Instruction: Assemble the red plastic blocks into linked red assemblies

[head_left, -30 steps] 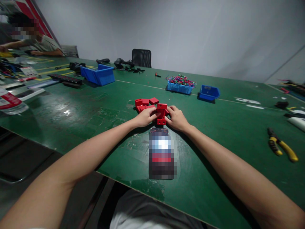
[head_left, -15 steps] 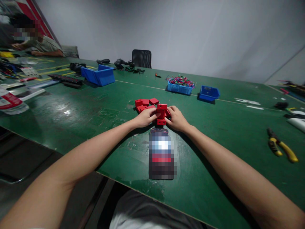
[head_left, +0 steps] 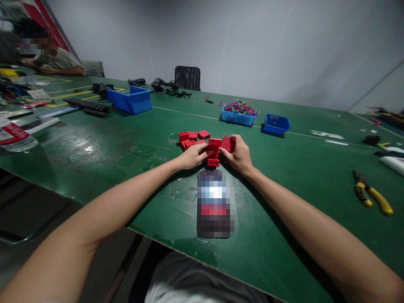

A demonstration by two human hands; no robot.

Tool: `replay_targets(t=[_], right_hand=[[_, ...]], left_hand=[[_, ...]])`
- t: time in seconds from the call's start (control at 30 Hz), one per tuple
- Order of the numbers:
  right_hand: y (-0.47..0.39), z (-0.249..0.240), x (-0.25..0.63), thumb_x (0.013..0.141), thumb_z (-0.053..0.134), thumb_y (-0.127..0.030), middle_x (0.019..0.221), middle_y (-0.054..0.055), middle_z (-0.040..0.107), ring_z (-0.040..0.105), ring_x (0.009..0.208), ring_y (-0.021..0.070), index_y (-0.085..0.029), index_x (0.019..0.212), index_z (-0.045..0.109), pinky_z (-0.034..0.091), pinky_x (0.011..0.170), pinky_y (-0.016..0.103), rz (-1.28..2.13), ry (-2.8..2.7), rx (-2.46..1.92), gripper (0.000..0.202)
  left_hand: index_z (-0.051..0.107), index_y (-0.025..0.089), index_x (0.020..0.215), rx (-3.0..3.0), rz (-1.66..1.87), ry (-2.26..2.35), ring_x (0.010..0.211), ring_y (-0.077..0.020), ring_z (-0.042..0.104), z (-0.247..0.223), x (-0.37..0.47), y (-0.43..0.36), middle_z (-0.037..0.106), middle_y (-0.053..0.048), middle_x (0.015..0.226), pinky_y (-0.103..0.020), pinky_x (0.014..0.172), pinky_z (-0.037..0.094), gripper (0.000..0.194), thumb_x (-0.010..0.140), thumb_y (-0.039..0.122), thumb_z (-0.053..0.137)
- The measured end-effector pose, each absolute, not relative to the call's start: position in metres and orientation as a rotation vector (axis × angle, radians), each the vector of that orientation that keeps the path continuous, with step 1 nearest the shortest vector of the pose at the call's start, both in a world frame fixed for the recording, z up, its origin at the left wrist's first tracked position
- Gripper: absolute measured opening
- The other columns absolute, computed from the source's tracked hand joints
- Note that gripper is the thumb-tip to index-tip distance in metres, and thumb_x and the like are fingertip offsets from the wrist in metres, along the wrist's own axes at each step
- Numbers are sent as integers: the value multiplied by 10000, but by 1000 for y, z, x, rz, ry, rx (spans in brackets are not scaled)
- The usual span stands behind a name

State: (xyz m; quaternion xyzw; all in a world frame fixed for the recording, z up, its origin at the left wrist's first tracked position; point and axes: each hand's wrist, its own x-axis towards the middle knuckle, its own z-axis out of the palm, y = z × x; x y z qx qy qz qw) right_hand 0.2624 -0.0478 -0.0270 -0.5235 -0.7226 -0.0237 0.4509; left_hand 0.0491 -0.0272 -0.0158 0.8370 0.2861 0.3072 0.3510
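Note:
Several red blocks, some with round holes, are gathered ahead of me. My left hand (head_left: 194, 156) is closed on the side of an upright stack of red blocks (head_left: 213, 148), its thumb and fingers against the stack. My right hand (head_left: 239, 154) pinches a separate red block (head_left: 227, 144) just right of that stack, tilted and held between thumb and fingers. More red blocks (head_left: 189, 136) lie behind my left hand, partly hidden by it. Directly in front of the stack a phone (head_left: 214, 227) lies flat, its screen blurred.
Yellow-handled pliers (head_left: 368, 191) lie to the right on the green table (head_left: 284, 235). Farther back stand a blue bin (head_left: 135, 101), a blue tray of colourful wires (head_left: 238, 118) and a small blue bin (head_left: 277, 125). A person (head_left: 59, 61) sits at the far left.
My right hand has drawn slightly up and right, tipping a red block that was mostly hidden behind its fingers into view. My left hand stays on the stack.

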Motion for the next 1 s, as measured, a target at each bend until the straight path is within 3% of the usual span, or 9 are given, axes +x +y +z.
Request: replay_targets(t=[0.3, 0.6, 0.73, 1.0], right_hand=[[-48, -23, 261, 700, 737, -475, 1010, 106, 635, 603, 884, 238, -190, 1031, 560, 520, 753, 374, -3, -1649, -1193, 472], [-47, -24, 259, 705, 680, -309, 1103, 121, 620, 616, 975, 241, -186, 1121, 561, 548, 779, 373, 127, -1610, -1136, 450], [-50, -21, 258, 714, 700, -408, 1047, 120, 677, 655, 871, 231, -166, 1095, 590, 542, 781, 377, 195, -1595, -1198, 464], [-52, -19, 256, 742, 639, -618, 808, 80, 715, 652, 642, 207, -166, 988, 645, 510, 631, 329, 304, -1483, -1299, 515]], left_hand=[[603, 98, 1054, 2204, 796, 776, 901, -201, 605, -18, 49, -26, 658, -101, 985, -357, 830, 483, 313, 909, 347, 480], [599, 101, 1000, 2203, 801, 767, 868, -194, 599, -17, 49, -26, 647, -91, 938, -327, 786, 483, 316, 907, 376, 474], [599, 98, 1012, 2191, 807, 752, 859, -189, 596, -16, 49, -27, 645, -89, 935, -319, 781, 481, 326, 908, 381, 475], [599, 97, 1028, 2186, 786, 771, 886, -198, 608, -14, 49, -28, 651, -96, 965, -342, 824, 480, 320, 908, 369, 480]])
